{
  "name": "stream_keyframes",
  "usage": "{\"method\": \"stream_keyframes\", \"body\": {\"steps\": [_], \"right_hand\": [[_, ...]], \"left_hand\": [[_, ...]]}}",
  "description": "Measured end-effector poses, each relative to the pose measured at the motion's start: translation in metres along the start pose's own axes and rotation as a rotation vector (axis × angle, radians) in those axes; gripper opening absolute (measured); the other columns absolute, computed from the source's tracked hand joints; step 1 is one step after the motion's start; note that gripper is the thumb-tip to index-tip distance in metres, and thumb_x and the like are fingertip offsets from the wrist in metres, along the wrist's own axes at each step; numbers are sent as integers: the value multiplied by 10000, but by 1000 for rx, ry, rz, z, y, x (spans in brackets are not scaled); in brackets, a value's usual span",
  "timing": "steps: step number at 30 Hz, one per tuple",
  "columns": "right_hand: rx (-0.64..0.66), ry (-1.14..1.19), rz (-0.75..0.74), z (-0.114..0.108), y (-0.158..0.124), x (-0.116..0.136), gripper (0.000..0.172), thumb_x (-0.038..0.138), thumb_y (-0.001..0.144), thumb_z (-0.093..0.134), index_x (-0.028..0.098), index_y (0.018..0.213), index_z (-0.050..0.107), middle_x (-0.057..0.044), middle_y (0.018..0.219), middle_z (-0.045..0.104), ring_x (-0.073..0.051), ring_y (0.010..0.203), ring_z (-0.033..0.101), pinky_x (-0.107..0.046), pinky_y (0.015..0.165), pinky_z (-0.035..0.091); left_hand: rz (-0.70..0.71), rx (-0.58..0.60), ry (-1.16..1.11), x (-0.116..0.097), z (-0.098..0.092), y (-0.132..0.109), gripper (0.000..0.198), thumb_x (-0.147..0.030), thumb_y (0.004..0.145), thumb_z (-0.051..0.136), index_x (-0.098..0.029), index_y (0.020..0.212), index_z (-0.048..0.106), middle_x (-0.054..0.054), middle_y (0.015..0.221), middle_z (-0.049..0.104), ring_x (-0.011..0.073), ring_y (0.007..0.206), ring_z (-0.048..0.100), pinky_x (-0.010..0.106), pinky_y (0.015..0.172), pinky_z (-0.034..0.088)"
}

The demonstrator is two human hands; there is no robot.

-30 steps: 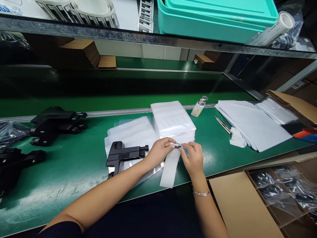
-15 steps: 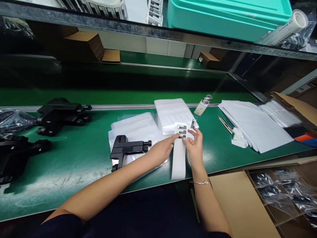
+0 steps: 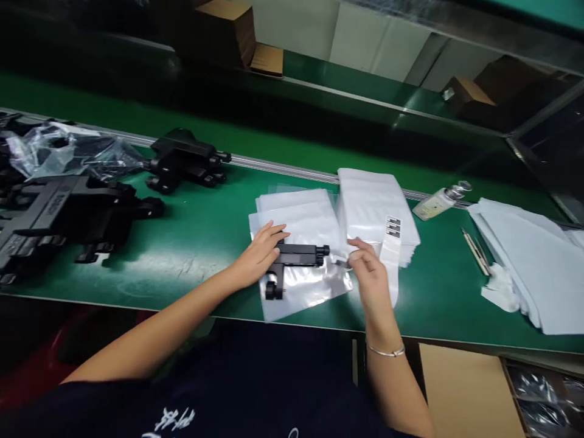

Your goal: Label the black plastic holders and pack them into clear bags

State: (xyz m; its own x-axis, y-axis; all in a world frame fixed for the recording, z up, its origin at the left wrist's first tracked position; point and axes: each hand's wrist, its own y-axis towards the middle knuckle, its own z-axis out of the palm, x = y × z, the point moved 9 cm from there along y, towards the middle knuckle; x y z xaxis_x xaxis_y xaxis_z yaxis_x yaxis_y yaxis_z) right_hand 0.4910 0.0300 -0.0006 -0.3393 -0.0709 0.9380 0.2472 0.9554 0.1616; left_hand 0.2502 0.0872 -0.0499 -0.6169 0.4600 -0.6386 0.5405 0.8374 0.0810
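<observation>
My left hand (image 3: 256,257) lies over the left end of a black plastic bracket (image 3: 297,255) with knobs, gripping it. The bracket rests on clear plastic bags (image 3: 301,213) spread on the green bench. Between the thumb and fingers of my right hand (image 3: 370,271) is a small dark sticker (image 3: 340,263), close to the bracket's right end. Beside that hand, a white strip of labels (image 3: 391,252) leans on a thick stack of plastic bags (image 3: 371,201); several printed labels show at its top, and its lower part is partly behind my hand.
More black brackets (image 3: 187,159) stand at the left, some near a crumpled clear bag (image 3: 68,149). To the right are a pump bottle (image 3: 440,202), tweezers (image 3: 475,252), crumpled tissue (image 3: 500,289) and white sheets (image 3: 538,261). An open carton (image 3: 472,389) sits below the bench edge.
My left hand has left the label strip and moved onto the black bracket. My right hand has carried the sticker away from the strip towards the bracket. The view has turned left and down.
</observation>
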Motion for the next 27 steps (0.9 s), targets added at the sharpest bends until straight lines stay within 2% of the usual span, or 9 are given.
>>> {"method": "stream_keyframes", "body": {"steps": [2, 3, 6, 9, 12, 18, 27], "right_hand": [[169, -28, 43, 45, -7, 2, 213, 365, 833, 578, 228, 670, 578, -78, 1176, 638, -280, 1284, 460, -483, 1092, 291], [211, -59, 58, 60, -8, 2, 215, 363, 825, 575, 228, 658, 574, -79, 1166, 639, -286, 1279, 459, -499, 1093, 273], [267, -160, 100, 82, -3, -3, 238, 369, 794, 570, 221, 609, 557, -87, 1104, 648, -299, 1187, 514, -549, 1093, 207], [335, -196, 132, 87, 3, -6, 246, 385, 771, 578, 221, 589, 561, -86, 1036, 653, -289, 1085, 556, -528, 1048, 261], [379, -189, 153, 87, 6, -5, 251, 393, 762, 594, 224, 578, 564, -80, 1005, 657, -283, 1061, 562, -485, 1011, 305], [374, -214, 157, 87, 7, -4, 238, 390, 758, 608, 225, 589, 579, -79, 995, 650, -286, 1055, 566, -470, 992, 317], [385, -248, 172, 87, 7, -3, 242, 389, 773, 607, 224, 597, 582, -73, 994, 634, -277, 1067, 561, -451, 980, 338]], "left_hand": [[-16, -34, -34, -14, 9, -6, 443, -238, 966, 288, -165, 1380, 430, 113, 1526, 370, 264, 1490, 157, 508, 1203, 222], [-22, -44, -49, -20, 13, -8, 445, -219, 963, 292, -166, 1388, 411, 115, 1531, 358, 261, 1491, 150, 506, 1203, 227], [-37, -54, -89, -31, 17, -11, 448, -201, 965, 294, -172, 1406, 371, 114, 1546, 321, 262, 1496, 120, 507, 1205, 228], [-34, -36, -120, -33, 18, -12, 449, -216, 975, 292, -158, 1416, 354, 123, 1554, 300, 271, 1498, 94, 505, 1209, 213], [-22, -28, -133, -32, 17, -12, 450, -218, 975, 292, -143, 1414, 354, 136, 1553, 300, 284, 1497, 93, 516, 1207, 215], [-27, -27, -139, -33, 15, -11, 454, -225, 972, 292, -143, 1413, 359, 139, 1553, 307, 304, 1493, 106, 539, 1195, 234], [-14, -58, -132, -32, 15, -11, 448, -230, 970, 310, -199, 1415, 353, 112, 1552, 325, 291, 1492, 133, 540, 1172, 282]]}}
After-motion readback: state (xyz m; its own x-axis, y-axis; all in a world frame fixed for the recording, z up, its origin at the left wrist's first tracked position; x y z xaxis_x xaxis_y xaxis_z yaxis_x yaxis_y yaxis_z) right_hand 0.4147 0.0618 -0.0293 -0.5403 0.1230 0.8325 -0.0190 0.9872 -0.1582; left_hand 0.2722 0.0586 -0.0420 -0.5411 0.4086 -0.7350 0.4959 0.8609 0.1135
